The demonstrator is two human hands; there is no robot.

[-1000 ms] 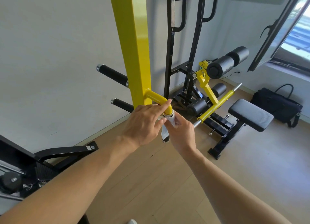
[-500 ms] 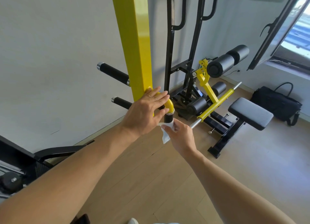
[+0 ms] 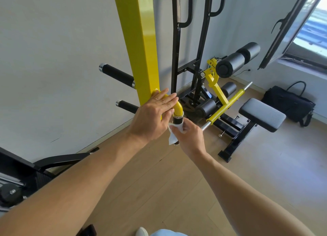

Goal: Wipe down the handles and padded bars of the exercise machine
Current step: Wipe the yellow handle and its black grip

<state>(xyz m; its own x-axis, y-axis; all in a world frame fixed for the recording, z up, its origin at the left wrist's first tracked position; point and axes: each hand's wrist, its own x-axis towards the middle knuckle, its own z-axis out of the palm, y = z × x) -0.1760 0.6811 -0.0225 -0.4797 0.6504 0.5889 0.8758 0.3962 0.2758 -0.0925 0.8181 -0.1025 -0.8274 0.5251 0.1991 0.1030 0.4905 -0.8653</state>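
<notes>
Lower now, the right hand point(image 3: 190, 136) pinches a crumpled white cloth point(image 3: 174, 133) around the cylindrical black grip point(image 3: 177, 120). Fingers flat and open, the left hand point(image 3: 154, 116) rests on the glossy curved yellow tube point(image 3: 178, 108).

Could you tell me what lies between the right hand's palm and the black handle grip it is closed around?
In the head view, a white wipe lies between the right hand and the black handle grip; its tail hangs below the fingers.

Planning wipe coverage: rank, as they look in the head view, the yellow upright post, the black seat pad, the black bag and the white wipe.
1. yellow upright post, though nearness inflates it
2. and 3. black bag and black seat pad look alike, so unranked
4. white wipe, partly hidden by the right hand
</notes>
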